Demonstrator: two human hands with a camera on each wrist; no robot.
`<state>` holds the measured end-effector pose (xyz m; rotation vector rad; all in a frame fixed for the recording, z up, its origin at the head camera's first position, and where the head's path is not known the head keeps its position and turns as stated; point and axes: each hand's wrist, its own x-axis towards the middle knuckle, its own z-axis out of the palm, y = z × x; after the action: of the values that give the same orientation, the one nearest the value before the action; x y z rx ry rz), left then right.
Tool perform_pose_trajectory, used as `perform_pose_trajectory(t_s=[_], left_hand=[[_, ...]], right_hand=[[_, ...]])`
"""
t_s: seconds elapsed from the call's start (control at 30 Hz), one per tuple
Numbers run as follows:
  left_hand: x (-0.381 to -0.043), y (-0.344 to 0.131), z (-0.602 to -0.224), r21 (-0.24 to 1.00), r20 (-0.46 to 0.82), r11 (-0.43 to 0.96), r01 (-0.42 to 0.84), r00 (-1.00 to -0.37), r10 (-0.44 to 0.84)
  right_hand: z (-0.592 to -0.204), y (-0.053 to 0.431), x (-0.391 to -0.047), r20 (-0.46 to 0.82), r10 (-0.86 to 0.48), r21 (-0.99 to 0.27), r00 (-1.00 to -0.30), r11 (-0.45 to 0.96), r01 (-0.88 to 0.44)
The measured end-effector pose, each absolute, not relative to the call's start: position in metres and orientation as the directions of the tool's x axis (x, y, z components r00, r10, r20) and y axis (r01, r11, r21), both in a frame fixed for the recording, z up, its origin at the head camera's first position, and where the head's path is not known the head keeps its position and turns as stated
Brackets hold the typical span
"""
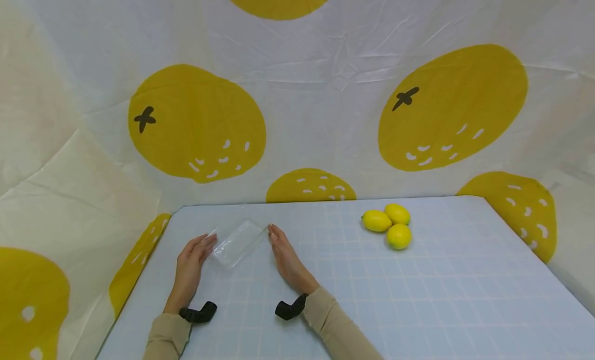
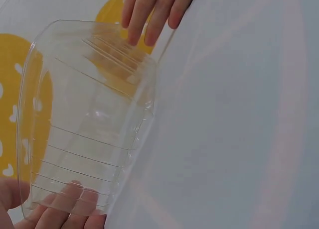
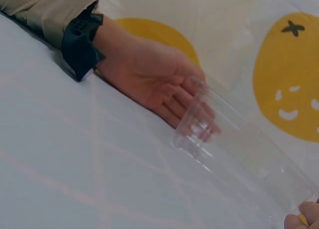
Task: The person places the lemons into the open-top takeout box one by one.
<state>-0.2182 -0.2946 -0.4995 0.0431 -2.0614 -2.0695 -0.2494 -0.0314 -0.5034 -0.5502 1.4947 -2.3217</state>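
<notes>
A clear plastic container [image 1: 239, 242] sits on the table between the two hands, turned at an angle, with ribbed walls showing in the left wrist view. My left hand [image 1: 189, 264] is at its left end; in the right wrist view its loosely extended fingers [image 3: 174, 107] show partly through the clear wall, the thumb close to the rim. My right hand [image 1: 289, 259] reaches the opposite end with fairly straight fingers, their tips right at the container's edge. In the left wrist view, the right fingers [image 2: 149, 15] hang down beside the rim.
Three yellow lemons [image 1: 388, 225] lie grouped at the back right of the table. The table [image 1: 418, 298] has a pale blue checked cover. Behind and beside it hangs a white cloth [image 1: 321, 117] printed with large yellow fruit. A black strap device [image 1: 199, 312] is on each wrist.
</notes>
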Motion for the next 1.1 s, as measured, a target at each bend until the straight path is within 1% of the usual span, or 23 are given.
perform_pose_trajectory(t_s=[0.13, 0.3, 0.47, 0.67, 0.77, 0.93, 1.1], left_hand=[[-0.218, -0.294, -0.500, 0.989, 0.134, -0.032, 0.143, -0.972, -0.192], [-0.219, -0.289, -0.500, 0.985, 0.139, -0.071, 0.157, -0.967, -0.212], [-0.217, -0.282, -0.499, 0.983, 0.155, -0.063, 0.170, -0.968, -0.198], [-0.214, -0.273, -0.497, 0.988, 0.147, -0.023, 0.153, -0.974, -0.172], [-0.213, -0.269, -0.496, 0.989, 0.136, -0.030, 0.143, -0.975, -0.176], [-0.210, -0.259, -0.495, 0.988, 0.127, -0.064, 0.142, -0.972, -0.196], [-0.208, -0.249, -0.493, 0.993, 0.099, -0.045, 0.111, -0.972, -0.215]], right_hand=[[-0.504, -0.032, -0.248, 0.156, -0.465, -0.916, -0.872, -0.399, 0.049], [-0.502, -0.031, -0.246, 0.130, -0.449, -0.924, -0.884, -0.378, 0.057], [-0.501, -0.030, -0.244, 0.073, -0.440, -0.941, -0.895, -0.327, 0.084], [-0.501, -0.027, -0.241, 0.050, -0.410, -0.944, -0.911, -0.317, 0.091], [-0.501, -0.025, -0.239, 0.065, -0.401, -0.952, -0.914, -0.301, 0.064], [-0.502, -0.022, -0.235, 0.121, -0.384, -0.967, -0.916, -0.252, -0.022], [-0.504, -0.019, -0.233, 0.144, -0.361, -0.971, -0.921, -0.231, -0.061]])
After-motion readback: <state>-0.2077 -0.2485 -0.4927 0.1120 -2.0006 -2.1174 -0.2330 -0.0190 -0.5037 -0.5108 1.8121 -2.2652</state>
